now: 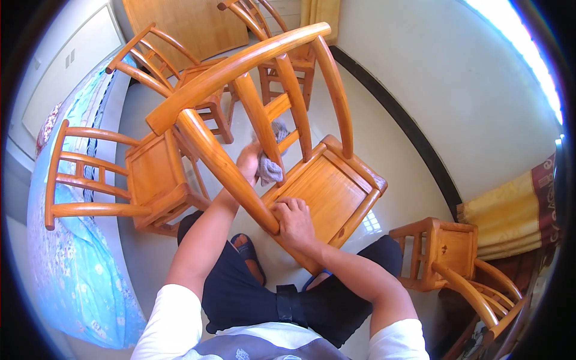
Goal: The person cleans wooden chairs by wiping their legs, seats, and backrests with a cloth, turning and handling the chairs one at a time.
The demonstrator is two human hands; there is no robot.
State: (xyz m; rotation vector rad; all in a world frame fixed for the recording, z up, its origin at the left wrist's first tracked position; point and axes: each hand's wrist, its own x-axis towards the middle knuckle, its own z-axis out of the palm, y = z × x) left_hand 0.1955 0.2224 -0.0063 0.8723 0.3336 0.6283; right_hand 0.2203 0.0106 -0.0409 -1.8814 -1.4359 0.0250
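A glossy orange-brown wooden chair (324,191) stands tilted in front of me, its curved top rail toward the far left and its seat nearer me. My left hand (252,157) reaches behind the backrest, partly hidden by its slats. It is closed on a grey cloth (271,171), which is pressed around a back slat and shows on both sides of it. My right hand (294,223) has its fingers curled around the foot of the chair's near side post, beside the seat.
Similar wooden chairs stand around me: one at left (157,165), one at far left (201,75), one at the back (294,60) and one lower right (454,246). A bed with blue bedding (78,264) lines the left; a white wall (420,78) and yellow curtain (504,210) the right.
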